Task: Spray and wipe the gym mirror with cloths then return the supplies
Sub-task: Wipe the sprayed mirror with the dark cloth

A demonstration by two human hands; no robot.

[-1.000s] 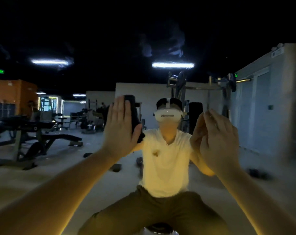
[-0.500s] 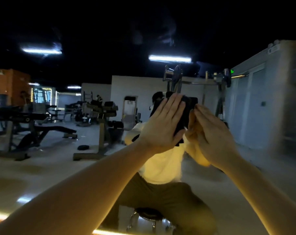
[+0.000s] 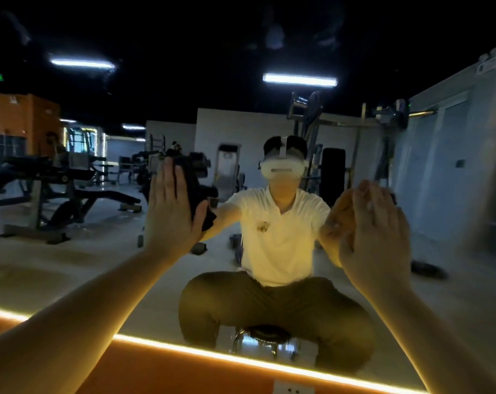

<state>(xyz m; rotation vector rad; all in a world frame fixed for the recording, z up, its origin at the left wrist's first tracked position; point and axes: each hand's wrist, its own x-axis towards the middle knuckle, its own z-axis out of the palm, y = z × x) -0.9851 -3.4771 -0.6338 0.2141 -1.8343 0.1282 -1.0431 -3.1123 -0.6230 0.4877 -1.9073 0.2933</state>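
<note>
Dark cloth point(image 3: 194, 191) sits on the mirror point(image 3: 70, 265), left of the person's reflection point(image 3: 281, 231), pinned under the left hand point(image 3: 170, 214): fingers point(image 3: 167, 180) straight and together, palm pressing. Looks soft, light, floppy, probably slides easily on glass, so flat palm pressure over its middle beats a pinch. Right hand point(image 3: 374, 234) is flat too, fingers straight at the glass, blurred; can't tell if a cloth is under it.
</note>
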